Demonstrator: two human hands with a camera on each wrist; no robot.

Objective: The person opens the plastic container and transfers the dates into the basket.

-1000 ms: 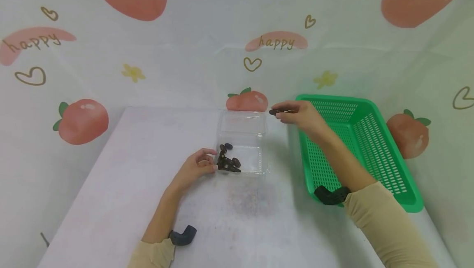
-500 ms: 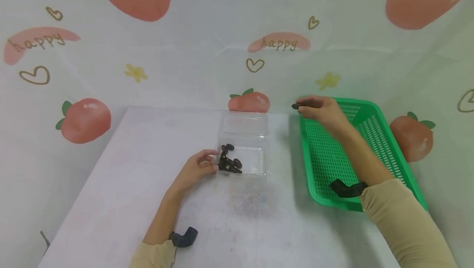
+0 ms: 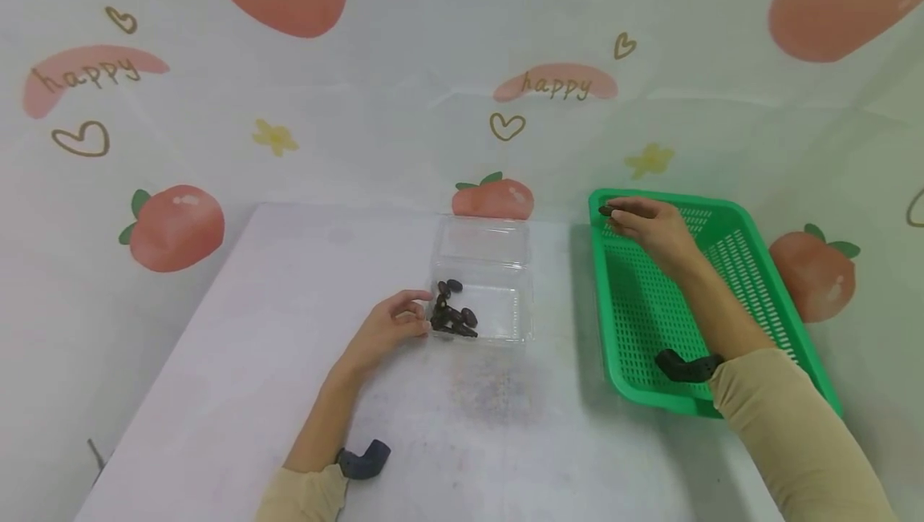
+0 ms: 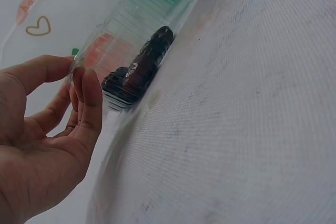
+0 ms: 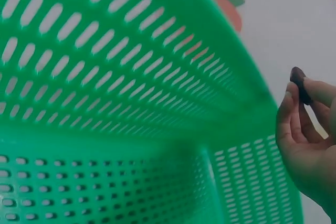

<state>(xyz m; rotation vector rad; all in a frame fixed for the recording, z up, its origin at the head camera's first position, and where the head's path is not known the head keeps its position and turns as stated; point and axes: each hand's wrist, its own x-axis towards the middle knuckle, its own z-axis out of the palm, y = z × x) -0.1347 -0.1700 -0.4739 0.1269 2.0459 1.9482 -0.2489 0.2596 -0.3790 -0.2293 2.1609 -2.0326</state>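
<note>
My right hand [image 3: 657,233] pinches a dark brown oval date [image 5: 299,85] between thumb and fingertips. In the head view this hand is over the far left corner of the green basket [image 3: 605,313]. The right wrist view has the date held up beside the basket's rim. At the middle of the table lies a clear plastic box [image 3: 498,305] with its lid folded back. Several more dates [image 3: 451,321] are heaped in the box's left part. My left hand [image 3: 390,325] grips the left edge of the box, fingertips and thumb at its clear wall [image 4: 100,59].
The basket, with slotted sides, stands on the right of the white table [image 3: 289,281]. A printed curtain [image 3: 390,65] hangs close behind the table. A dark curved wrist mount [image 3: 364,459] sticks out from each wrist.
My right hand has carried the date rightward, from beside the box lid to over the basket's far left corner. My left hand has stayed at the box.
</note>
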